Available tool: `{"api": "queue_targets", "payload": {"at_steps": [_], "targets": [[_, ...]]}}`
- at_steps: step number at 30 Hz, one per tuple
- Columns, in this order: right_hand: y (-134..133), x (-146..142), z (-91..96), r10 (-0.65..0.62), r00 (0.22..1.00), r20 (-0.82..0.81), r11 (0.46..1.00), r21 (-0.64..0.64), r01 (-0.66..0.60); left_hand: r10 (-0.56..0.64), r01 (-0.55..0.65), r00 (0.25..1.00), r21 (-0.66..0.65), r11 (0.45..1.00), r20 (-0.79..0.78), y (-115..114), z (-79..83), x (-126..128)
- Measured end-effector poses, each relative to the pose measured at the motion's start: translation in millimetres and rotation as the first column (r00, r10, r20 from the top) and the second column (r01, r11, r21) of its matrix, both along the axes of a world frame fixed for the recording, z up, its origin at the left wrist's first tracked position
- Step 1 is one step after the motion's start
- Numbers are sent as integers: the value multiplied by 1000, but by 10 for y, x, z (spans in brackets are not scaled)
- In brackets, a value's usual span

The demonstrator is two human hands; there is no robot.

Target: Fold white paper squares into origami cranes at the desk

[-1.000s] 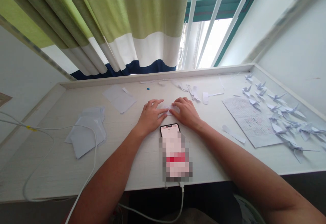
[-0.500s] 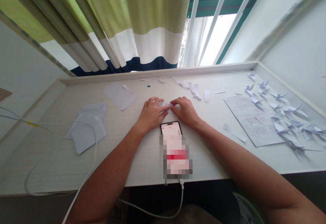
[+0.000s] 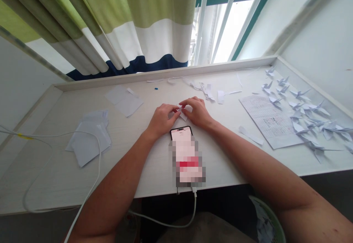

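Between my hands, just beyond the phone, is a small piece of folded white paper (image 3: 183, 115). My left hand (image 3: 164, 118) pinches its left side with thumb and fingertips. From the right, my right hand (image 3: 196, 111) grips the top of the same paper between thumb and index finger, with the other fingers curled over it. Parts of the paper are hidden by the fingers, so its exact folds cannot be made out. A phone (image 3: 183, 134) lies face up close below my wrists, its screen lit and mostly blurred, with a white cable (image 3: 194, 195) plugged into its lower end.
Several folded paper cranes (image 3: 311, 108) stand at the right around a printed sheet (image 3: 271, 121). Stacked paper (image 3: 92, 140) and loose sheets (image 3: 128, 103) lie left. Paper scraps (image 3: 206, 91) are at the back. A charging cord (image 3: 99, 162) crosses the left side; a green bin (image 3: 271, 213) sits below.
My fingers have drawn closer together on the paper, and it now stands tilted with more of it showing. The whole view has shifted slightly.
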State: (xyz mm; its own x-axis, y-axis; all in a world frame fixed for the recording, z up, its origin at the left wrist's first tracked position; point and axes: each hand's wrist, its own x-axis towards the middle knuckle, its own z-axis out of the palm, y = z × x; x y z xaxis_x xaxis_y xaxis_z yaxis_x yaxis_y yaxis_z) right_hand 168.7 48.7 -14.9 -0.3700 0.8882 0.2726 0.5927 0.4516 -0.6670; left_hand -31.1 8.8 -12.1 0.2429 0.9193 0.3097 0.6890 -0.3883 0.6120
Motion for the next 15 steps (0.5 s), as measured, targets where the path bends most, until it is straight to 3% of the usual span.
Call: {"api": "queue_targets", "payload": {"at_steps": [8, 15], "targets": [[11, 10, 59, 28, 998, 56, 997, -66, -24, 183, -178, 980, -72, 981, 82, 69, -48, 104], [-10, 85, 40, 69, 997, 41, 996, -50, -67, 79, -77, 997, -69, 995, 24, 10, 4, 65]]}}
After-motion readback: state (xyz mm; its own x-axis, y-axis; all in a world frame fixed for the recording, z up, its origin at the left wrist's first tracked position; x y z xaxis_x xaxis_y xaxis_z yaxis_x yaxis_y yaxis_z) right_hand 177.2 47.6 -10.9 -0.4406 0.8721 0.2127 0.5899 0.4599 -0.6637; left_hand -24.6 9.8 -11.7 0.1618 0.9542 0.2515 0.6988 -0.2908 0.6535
